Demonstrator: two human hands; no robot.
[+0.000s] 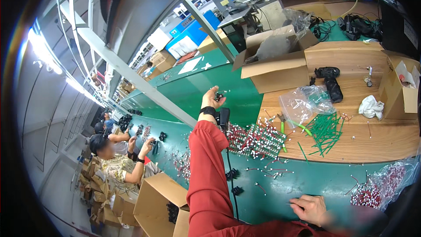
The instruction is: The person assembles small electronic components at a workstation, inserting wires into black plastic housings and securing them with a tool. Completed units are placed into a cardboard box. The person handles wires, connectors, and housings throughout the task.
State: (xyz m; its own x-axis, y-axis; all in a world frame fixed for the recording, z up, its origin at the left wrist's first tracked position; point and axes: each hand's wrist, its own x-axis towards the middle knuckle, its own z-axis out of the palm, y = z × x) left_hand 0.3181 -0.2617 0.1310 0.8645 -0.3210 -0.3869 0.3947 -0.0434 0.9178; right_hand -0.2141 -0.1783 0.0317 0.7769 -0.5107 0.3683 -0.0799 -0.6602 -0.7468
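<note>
My left hand (212,99), in a red sleeve with a black wristband, is stretched far forward over the green work surface. Its fingers are curled around small black parts (218,97) whose kind I cannot make out. Just nearer lies a dense pile of small boards with red and white wires (256,139). My right hand (310,210) rests low on the green bench, with thumb and fingers pinched together. A thin pointed tip (289,204) sticks out from that pinch; the rest of it is hidden. Loose wired connectors (277,174) lie ahead of the right hand.
Green-handled pliers (302,127), green strips (325,132) and a clear bag (302,105) lie on a wooden board (372,142). An open carton (278,72) stands behind; another carton (153,199) is at left. Bagged wires (379,186) lie right. Co-workers (115,156) sit left.
</note>
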